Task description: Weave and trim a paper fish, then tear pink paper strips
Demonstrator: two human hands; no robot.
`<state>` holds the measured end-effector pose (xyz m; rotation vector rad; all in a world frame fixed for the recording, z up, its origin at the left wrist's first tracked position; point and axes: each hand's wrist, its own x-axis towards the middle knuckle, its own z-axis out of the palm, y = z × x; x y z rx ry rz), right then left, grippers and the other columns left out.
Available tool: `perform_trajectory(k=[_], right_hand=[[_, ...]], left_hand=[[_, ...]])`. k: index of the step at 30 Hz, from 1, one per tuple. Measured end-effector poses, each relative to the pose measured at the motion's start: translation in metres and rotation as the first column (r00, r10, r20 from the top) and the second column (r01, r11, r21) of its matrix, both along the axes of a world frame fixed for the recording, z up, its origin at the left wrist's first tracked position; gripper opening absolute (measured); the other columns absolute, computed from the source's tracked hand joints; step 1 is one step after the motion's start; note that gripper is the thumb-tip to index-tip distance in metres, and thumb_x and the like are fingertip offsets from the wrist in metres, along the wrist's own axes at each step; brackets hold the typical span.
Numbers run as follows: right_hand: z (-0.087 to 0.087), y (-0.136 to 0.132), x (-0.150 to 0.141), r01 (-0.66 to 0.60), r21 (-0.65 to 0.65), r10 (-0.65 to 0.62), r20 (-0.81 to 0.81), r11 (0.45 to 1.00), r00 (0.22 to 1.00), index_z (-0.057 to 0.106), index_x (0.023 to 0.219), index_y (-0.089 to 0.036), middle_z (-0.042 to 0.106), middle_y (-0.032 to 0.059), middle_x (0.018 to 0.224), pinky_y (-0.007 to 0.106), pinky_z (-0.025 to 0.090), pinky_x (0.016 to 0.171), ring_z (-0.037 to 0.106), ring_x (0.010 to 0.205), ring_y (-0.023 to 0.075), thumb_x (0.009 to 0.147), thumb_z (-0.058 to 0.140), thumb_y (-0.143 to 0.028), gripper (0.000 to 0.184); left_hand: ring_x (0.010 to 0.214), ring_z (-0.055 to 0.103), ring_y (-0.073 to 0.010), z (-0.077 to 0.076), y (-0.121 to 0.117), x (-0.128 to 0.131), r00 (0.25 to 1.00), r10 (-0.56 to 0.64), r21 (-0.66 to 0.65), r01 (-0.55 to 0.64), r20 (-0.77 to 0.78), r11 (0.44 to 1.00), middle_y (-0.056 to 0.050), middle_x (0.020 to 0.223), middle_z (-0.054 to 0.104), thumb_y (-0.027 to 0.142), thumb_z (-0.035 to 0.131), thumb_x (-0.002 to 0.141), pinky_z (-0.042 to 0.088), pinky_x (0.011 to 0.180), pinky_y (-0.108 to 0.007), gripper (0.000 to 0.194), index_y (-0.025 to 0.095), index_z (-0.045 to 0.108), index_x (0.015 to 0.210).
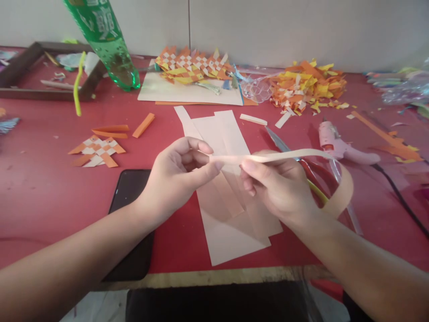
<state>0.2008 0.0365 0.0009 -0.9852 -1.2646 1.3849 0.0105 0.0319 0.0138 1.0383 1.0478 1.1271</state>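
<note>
A long cream paper strip (295, 154) is stretched between my two hands over the table. My left hand (182, 167) pinches its left end between thumb and fingers. My right hand (275, 179) grips it farther along, thumb on top, and the loose end curls round to the right and back under. Below my hands lie pale paper sheets (231, 241) and cut strips. Scissors (318, 192) with a yellow-edged handle lie partly hidden behind my right hand. To the left sits a woven orange and white paper fish (98, 151).
A black phone (130, 246) lies by my left forearm. A pink glue gun (345, 147) with a cord is at right. Farther back stand a green bottle (114, 58), a dark frame (36, 94), several woven fish (192, 65) and a heap of paper scraps (308, 85).
</note>
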Motion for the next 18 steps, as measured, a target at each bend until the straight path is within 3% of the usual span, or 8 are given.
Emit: perform_trajectory(k=[7, 13, 18], right_hand=[[0.0, 0.007, 0.005, 0.134, -0.034, -0.135, -0.043, 0.99, 0.99, 0.069, 0.067, -0.021, 0.061, -0.0022, 0.059, 0.022, 0.038, 0.038, 0.052, 0.047, 0.0082, 0.08, 0.073, -0.025, 0.014], [0.001, -0.002, 0.005, -0.09, 0.052, 0.085, 0.091, 0.995, 0.992, 0.069, 0.071, -0.02, 0.06, -0.0022, 0.06, 0.024, 0.043, 0.047, 0.055, 0.053, 0.009, 0.087, 0.068, -0.027, 0.017], [0.004, -0.006, 0.002, -0.111, 0.058, 0.102, 0.136, 0.992, 0.985, 0.07, 0.072, -0.02, 0.061, -0.0013, 0.062, 0.025, 0.046, 0.05, 0.057, 0.055, 0.0096, 0.088, 0.067, -0.027, 0.017]], left_hand=[[0.072, 0.063, -0.0087, -0.003, 0.006, -0.003, 0.987, 0.118, 0.004, -0.12, 0.113, 0.993, 0.005, 0.077, 0.065, 0.019, 0.074, 0.079, 0.054, 0.076, -0.023, 0.012, 0.022, 0.064, 0.085], [0.091, 0.069, -0.0144, -0.004, 0.0, 0.001, 0.989, -0.15, 0.046, 0.151, -0.013, 0.987, -0.002, 0.096, 0.074, 0.017, 0.081, 0.074, 0.055, 0.079, -0.021, 0.028, 0.02, 0.071, 0.1], [0.076, 0.07, -0.0103, -0.003, -0.003, 0.0, 0.978, -0.209, 0.072, 0.21, -0.023, 0.975, 0.0, 0.084, 0.077, 0.018, 0.075, 0.081, 0.055, 0.071, -0.018, 0.008, 0.02, 0.076, 0.089]])
